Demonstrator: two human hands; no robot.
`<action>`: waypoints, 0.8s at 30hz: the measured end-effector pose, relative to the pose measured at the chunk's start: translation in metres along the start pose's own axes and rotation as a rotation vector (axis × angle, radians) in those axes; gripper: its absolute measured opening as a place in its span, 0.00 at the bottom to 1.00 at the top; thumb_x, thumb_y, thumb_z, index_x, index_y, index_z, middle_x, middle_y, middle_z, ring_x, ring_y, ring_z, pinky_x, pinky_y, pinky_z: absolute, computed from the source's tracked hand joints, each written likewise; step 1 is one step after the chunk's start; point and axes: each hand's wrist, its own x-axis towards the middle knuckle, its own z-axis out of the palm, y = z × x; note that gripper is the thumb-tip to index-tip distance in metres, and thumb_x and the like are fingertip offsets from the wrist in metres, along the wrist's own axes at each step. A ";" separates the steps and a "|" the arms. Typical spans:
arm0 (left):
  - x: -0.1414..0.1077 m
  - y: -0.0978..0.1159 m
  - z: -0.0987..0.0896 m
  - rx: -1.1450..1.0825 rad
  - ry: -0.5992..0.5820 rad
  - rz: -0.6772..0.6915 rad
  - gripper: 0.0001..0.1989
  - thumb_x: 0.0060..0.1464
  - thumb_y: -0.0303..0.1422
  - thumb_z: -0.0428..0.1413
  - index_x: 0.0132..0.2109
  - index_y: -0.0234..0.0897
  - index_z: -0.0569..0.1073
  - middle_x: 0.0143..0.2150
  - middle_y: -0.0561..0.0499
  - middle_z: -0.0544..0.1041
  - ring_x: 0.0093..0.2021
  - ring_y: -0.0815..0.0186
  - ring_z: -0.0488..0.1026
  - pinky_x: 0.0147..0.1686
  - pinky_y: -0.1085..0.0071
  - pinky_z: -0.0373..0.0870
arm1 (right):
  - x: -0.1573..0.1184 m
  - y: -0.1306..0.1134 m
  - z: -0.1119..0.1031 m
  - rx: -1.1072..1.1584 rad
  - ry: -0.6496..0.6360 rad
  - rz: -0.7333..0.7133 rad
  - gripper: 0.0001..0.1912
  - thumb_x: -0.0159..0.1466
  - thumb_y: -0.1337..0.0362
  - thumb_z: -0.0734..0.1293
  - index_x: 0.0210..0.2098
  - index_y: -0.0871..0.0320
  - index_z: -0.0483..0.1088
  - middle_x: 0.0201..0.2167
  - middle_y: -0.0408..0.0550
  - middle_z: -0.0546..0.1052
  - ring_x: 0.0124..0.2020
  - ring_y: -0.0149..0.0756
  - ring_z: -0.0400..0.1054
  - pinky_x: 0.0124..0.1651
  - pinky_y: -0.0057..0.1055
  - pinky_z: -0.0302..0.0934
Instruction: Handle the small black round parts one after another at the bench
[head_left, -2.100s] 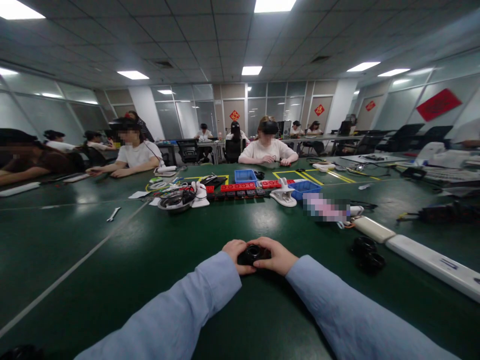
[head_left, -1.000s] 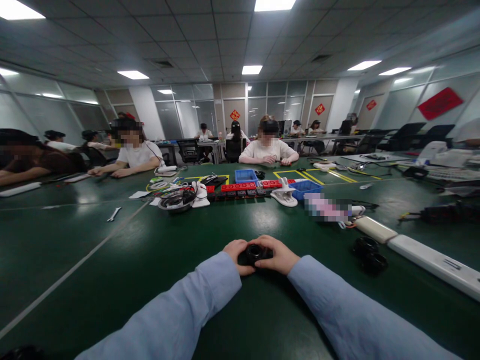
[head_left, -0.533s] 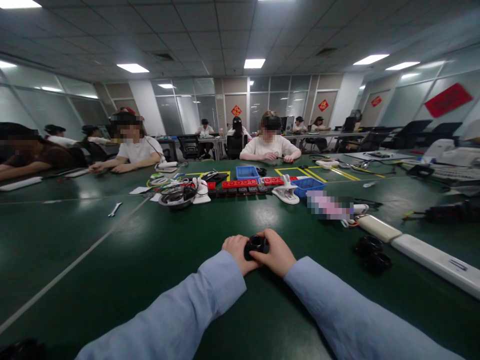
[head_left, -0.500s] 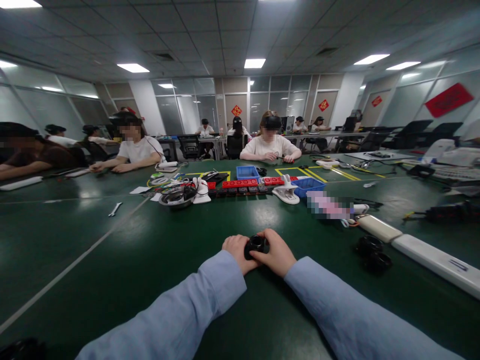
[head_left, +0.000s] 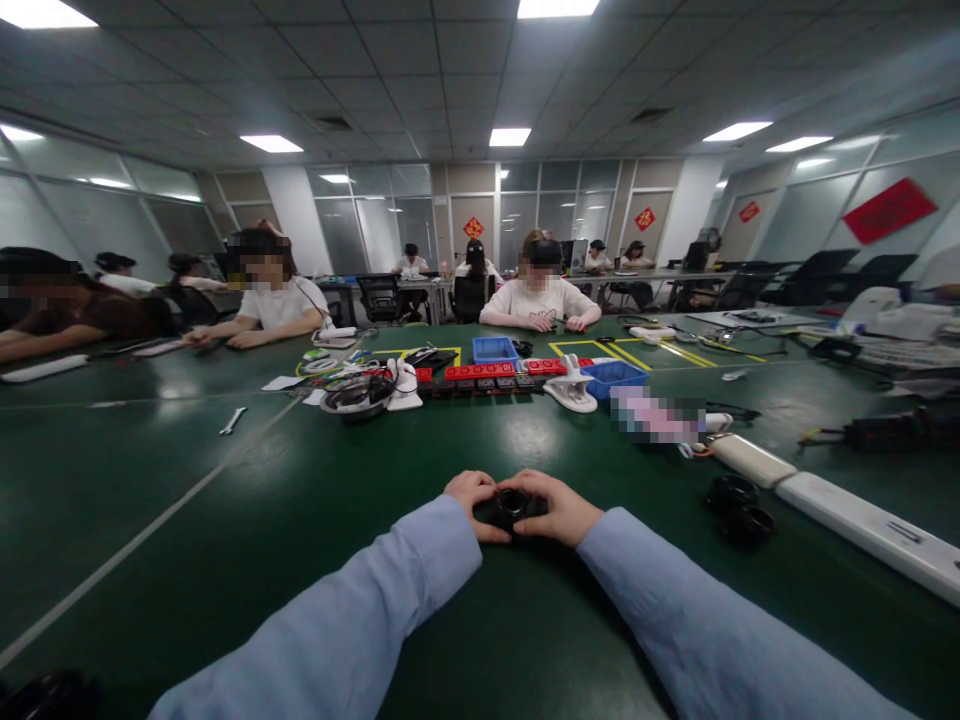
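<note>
A black round part [head_left: 513, 503] with a ring-shaped opening on top is between my two hands, low over the green table [head_left: 360, 480]. My left hand [head_left: 478, 503] grips it from the left, fingers curled round the far side and thumb at the near side. From the right, my right hand [head_left: 553, 508] has its thumb and fingers closed round the same part. The fingers hide much of its sides. Two more black round parts [head_left: 739, 508] sit together to the right of my right hand.
Ahead stand a row of red and black blocks [head_left: 487, 376], a blue tray [head_left: 616, 378], a white clamp [head_left: 571, 388] and a metal bowl with cables [head_left: 358, 395]. A wrench [head_left: 233, 421] lies left. Long white bars [head_left: 862, 520] lie right. People sit across the table.
Both hands have shifted slightly on the black part. My left fingers are more spread along its left side, and my right hand has moved a little to the right. The view has tilted slightly up.
</note>
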 end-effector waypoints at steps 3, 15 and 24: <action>-0.001 -0.001 -0.001 0.009 -0.022 0.021 0.29 0.30 0.51 0.59 0.39 0.39 0.73 0.41 0.48 0.69 0.42 0.59 0.65 0.44 0.64 0.62 | -0.001 -0.001 0.002 -0.023 0.011 0.017 0.26 0.45 0.68 0.70 0.45 0.58 0.66 0.39 0.48 0.66 0.38 0.37 0.62 0.39 0.33 0.59; -0.002 0.033 -0.001 0.172 0.081 -0.165 0.31 0.30 0.54 0.57 0.40 0.36 0.69 0.37 0.47 0.70 0.40 0.57 0.66 0.45 0.59 0.60 | 0.000 -0.005 0.011 -0.114 0.179 0.043 0.26 0.46 0.68 0.70 0.45 0.56 0.65 0.38 0.47 0.67 0.40 0.37 0.62 0.43 0.35 0.58; 0.002 0.026 0.006 0.152 0.086 -0.179 0.27 0.32 0.48 0.57 0.38 0.33 0.71 0.36 0.45 0.71 0.39 0.57 0.68 0.42 0.62 0.63 | 0.001 -0.009 0.011 -0.109 0.177 0.022 0.26 0.45 0.67 0.70 0.45 0.58 0.65 0.38 0.48 0.66 0.41 0.37 0.62 0.45 0.36 0.57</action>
